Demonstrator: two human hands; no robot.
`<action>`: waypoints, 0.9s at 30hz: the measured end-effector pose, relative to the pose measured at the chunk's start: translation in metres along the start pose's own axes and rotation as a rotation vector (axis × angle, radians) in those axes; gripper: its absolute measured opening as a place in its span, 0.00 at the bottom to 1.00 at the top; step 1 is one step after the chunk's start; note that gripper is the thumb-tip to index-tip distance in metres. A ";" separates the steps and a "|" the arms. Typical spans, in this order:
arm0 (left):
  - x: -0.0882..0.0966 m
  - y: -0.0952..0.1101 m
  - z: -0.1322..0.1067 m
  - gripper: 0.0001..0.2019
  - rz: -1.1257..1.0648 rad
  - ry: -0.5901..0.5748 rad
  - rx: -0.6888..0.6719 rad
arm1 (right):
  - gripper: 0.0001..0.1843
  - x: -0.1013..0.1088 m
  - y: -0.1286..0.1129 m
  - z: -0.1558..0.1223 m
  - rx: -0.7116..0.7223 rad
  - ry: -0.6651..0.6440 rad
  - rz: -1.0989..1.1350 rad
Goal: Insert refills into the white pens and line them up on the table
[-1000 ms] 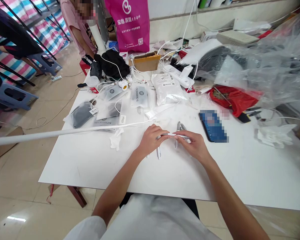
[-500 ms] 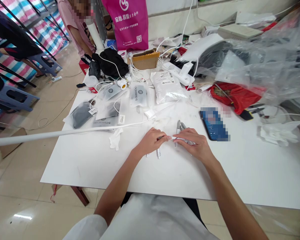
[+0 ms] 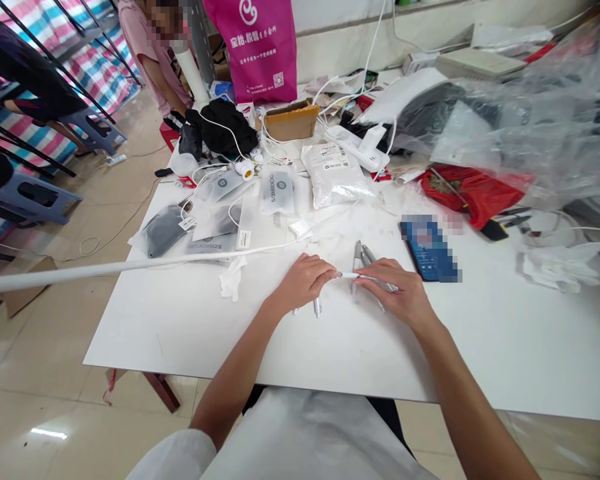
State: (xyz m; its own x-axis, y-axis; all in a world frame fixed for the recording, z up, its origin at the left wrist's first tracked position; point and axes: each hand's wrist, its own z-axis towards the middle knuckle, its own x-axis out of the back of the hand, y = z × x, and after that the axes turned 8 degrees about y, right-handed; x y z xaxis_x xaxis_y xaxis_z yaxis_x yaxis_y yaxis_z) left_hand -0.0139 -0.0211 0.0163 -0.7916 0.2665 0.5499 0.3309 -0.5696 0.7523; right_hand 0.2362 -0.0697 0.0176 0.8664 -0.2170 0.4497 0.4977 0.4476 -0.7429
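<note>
My left hand point(image 3: 305, 283) rests curled on the white table point(image 3: 330, 347), fingers closed around the end of a thin white pen-like part point(image 3: 351, 275). My right hand point(image 3: 395, 291) pinches the other end of that same part. Under my left hand lies a silver pen barrel point(image 3: 317, 307). More silver pen barrels point(image 3: 360, 255) lie just beyond my right hand's fingers.
A phone point(image 3: 427, 250) lies right of my hands. Packaged pouches point(image 3: 277, 190), cables, a crumpled tissue point(image 3: 231, 278), a red bag point(image 3: 473, 190) and clear plastic wrap crowd the table's far side. A long white tube point(image 3: 105, 267) crosses from the left. Another person sits at the far corner.
My hands have drawn slightly apart along the white part, so more of it shows between them. Everything else on the table lies as before.
</note>
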 end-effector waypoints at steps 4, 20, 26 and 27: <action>0.000 0.004 -0.001 0.19 -0.086 0.042 0.126 | 0.24 0.009 0.005 -0.008 0.052 0.071 -0.227; -0.005 0.027 0.000 0.14 -0.544 0.177 0.408 | 0.37 0.038 0.028 -0.056 -0.252 0.339 -0.792; -0.005 0.021 0.000 0.14 -0.380 0.225 0.286 | 0.30 0.041 0.020 -0.055 -0.239 0.418 -0.711; -0.006 0.019 0.000 0.14 -0.313 0.242 0.241 | 0.28 0.040 0.016 -0.054 -0.251 0.432 -0.677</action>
State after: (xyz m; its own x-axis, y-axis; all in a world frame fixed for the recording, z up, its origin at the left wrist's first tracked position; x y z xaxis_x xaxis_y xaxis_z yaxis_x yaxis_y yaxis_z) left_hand -0.0027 -0.0334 0.0275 -0.9602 0.1912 0.2037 0.1439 -0.2865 0.9472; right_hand 0.2810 -0.1180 -0.0033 0.2909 -0.7049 0.6469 0.8654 -0.0944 -0.4921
